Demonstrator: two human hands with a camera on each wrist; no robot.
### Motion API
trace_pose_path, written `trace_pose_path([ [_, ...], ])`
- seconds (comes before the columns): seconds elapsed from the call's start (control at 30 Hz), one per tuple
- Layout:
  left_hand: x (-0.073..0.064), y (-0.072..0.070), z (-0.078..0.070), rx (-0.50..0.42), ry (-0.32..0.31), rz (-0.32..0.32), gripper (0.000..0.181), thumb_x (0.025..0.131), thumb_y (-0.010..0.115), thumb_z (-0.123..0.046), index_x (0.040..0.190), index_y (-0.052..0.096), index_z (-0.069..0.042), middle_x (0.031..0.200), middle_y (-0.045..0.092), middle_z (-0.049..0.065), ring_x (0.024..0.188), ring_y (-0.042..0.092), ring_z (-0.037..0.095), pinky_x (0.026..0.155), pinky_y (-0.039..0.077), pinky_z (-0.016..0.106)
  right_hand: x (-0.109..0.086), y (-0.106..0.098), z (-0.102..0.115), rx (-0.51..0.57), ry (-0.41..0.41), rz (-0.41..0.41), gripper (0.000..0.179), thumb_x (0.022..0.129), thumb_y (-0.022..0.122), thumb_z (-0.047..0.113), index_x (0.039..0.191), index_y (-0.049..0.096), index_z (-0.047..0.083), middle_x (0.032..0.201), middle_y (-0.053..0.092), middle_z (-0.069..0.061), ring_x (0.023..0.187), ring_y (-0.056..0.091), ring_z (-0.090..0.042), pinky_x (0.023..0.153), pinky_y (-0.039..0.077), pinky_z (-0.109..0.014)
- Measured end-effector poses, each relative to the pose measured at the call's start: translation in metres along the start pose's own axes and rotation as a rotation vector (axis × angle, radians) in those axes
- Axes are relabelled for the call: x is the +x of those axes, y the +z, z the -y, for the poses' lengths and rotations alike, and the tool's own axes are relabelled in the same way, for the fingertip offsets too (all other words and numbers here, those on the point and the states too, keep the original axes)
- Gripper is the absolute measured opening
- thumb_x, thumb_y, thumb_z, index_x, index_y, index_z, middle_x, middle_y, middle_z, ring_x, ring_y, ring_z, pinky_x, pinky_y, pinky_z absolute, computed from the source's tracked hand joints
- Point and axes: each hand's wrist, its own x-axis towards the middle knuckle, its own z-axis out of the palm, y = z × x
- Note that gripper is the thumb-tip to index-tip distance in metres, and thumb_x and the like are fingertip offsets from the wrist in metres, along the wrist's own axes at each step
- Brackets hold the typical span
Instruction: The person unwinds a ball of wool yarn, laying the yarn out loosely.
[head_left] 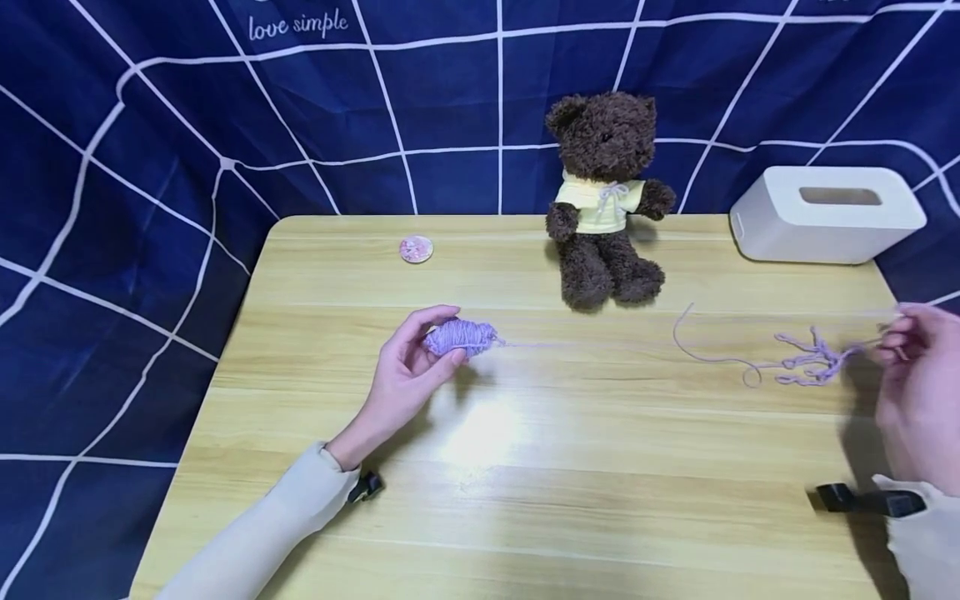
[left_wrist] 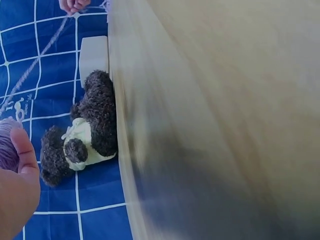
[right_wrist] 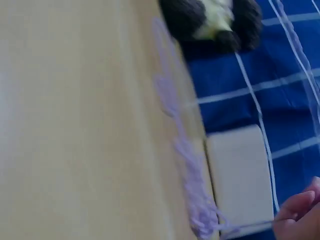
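Observation:
A small skein of lilac yarn (head_left: 461, 337) is held above the table by my left hand (head_left: 408, 358), thumb in front and fingers behind. From its right end a thin strand runs across to my right hand (head_left: 918, 375), which pinches it at the far right. A loose tangle of the same yarn (head_left: 813, 360) hangs beside the right fingers, one tail curling leftward. In the left wrist view the thumb (left_wrist: 25, 150) presses on the skein (left_wrist: 7, 145). The right wrist view shows the tangle (right_wrist: 197, 195) trailing from the fingertips (right_wrist: 295, 206).
A brown teddy bear (head_left: 606, 200) in a yellow shirt sits at the table's back. A white tissue box (head_left: 825, 217) stands at the back right, and a round pink disc (head_left: 416, 249) lies back left. Blue gridded cloth (head_left: 450, 92) hangs behind the wooden table (head_left: 562, 500).

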Motion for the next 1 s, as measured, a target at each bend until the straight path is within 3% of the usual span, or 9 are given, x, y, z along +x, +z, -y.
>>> trace_pose_path([
  [0.03, 0.001, 0.001, -0.001, -0.007, -0.005, 0.003, 0.055, 0.093, 0.065, 0.020, 0.145, 0.051, 0.016, 0.134, 0.058, 0.024, 0.112, 0.066, 0.025, 0.094, 0.062, 0.028, 0.001, 0.010, 0.000, 0.082, 0.062, -0.070, 0.011, 0.102, 0.056, -0.017, 0.103, 0.068, -0.015, 0.080, 0.070, -0.015, 0.053, 0.058, -0.019, 0.040, 0.047, -0.022],
  [0.1, 0.001, 0.002, -0.002, -0.017, -0.020, 0.011, 0.054, 0.094, 0.065, 0.019, 0.145, 0.051, 0.015, 0.133, 0.058, 0.024, 0.110, 0.067, 0.024, 0.090, 0.063, 0.027, -0.008, 0.024, -0.005, -0.174, 0.053, -0.106, 0.020, 0.104, 0.055, -0.013, 0.107, 0.075, -0.011, 0.091, 0.073, -0.009, 0.057, 0.056, -0.014, 0.044, 0.048, -0.018],
  [0.23, 0.002, 0.002, -0.003, -0.012, -0.038, 0.029, 0.051, 0.096, 0.066, 0.016, 0.145, 0.054, 0.012, 0.132, 0.059, 0.024, 0.104, 0.068, 0.023, 0.084, 0.064, 0.027, -0.034, 0.054, -0.021, -0.506, 0.029, -0.132, 0.029, 0.103, 0.059, -0.008, 0.119, 0.081, 0.000, 0.098, 0.068, -0.002, 0.067, 0.055, -0.011, 0.055, 0.051, -0.013],
  [0.33, 0.001, 0.003, -0.004, 0.006, -0.026, 0.043, 0.051, 0.095, 0.067, 0.016, 0.145, 0.057, 0.011, 0.135, 0.058, 0.024, 0.104, 0.069, 0.027, 0.085, 0.066, 0.034, -0.058, 0.074, -0.036, -0.703, 0.039, 0.033, 0.029, 0.105, 0.059, -0.002, 0.126, 0.079, 0.002, 0.092, 0.068, 0.001, 0.074, 0.059, -0.011, 0.061, 0.052, -0.012],
  [0.5, 0.001, 0.007, -0.003, 0.072, 0.007, 0.068, 0.048, 0.096, 0.070, 0.015, 0.143, 0.063, 0.008, 0.136, 0.060, 0.022, 0.112, 0.066, 0.033, 0.092, 0.065, 0.044, -0.105, 0.111, -0.061, -0.967, 0.031, 0.467, 0.026, 0.112, 0.062, 0.011, 0.135, 0.073, 0.005, 0.098, 0.071, 0.002, 0.082, 0.062, -0.014, 0.064, 0.053, -0.019],
  [0.63, 0.002, 0.012, -0.003, 0.128, 0.025, 0.063, 0.046, 0.097, 0.070, 0.014, 0.141, 0.065, 0.006, 0.137, 0.063, 0.018, 0.119, 0.063, 0.033, 0.105, 0.059, 0.038, -0.136, 0.142, -0.083, -0.921, 0.080, 0.750, 0.027, 0.112, 0.060, 0.009, 0.137, 0.068, 0.002, 0.119, 0.073, -0.005, 0.088, 0.066, -0.020, 0.077, 0.060, -0.025],
  [0.73, 0.002, 0.016, -0.004, 0.112, 0.014, 0.060, 0.046, 0.097, 0.069, 0.016, 0.141, 0.064, 0.007, 0.138, 0.063, 0.018, 0.117, 0.063, 0.031, 0.104, 0.058, 0.034, -0.152, 0.159, -0.100, -0.865, 0.140, 0.873, 0.029, 0.111, 0.061, 0.007, 0.140, 0.066, 0.002, 0.128, 0.072, -0.011, 0.085, 0.070, -0.023, 0.076, 0.062, -0.029],
  [0.87, 0.003, 0.022, -0.007, 0.039, -0.032, 0.063, 0.046, 0.096, 0.069, 0.017, 0.140, 0.058, 0.009, 0.135, 0.061, 0.021, 0.112, 0.066, 0.026, 0.096, 0.062, 0.031, -0.165, 0.175, -0.115, -0.777, 0.200, 0.915, 0.032, 0.110, 0.065, 0.009, 0.141, 0.064, 0.004, 0.130, 0.070, -0.018, 0.082, 0.070, -0.023, 0.076, 0.063, -0.032],
  [1.0, 0.004, 0.026, -0.009, -0.042, -0.074, 0.060, 0.047, 0.096, 0.067, 0.019, 0.140, 0.053, 0.011, 0.132, 0.061, 0.024, 0.107, 0.071, 0.024, 0.091, 0.065, 0.041, -0.172, 0.182, -0.127, -0.689, 0.221, 0.894, 0.033, 0.108, 0.067, 0.007, 0.140, 0.062, 0.000, 0.122, 0.069, -0.020, 0.079, 0.064, -0.019, 0.071, 0.059, -0.030],
])
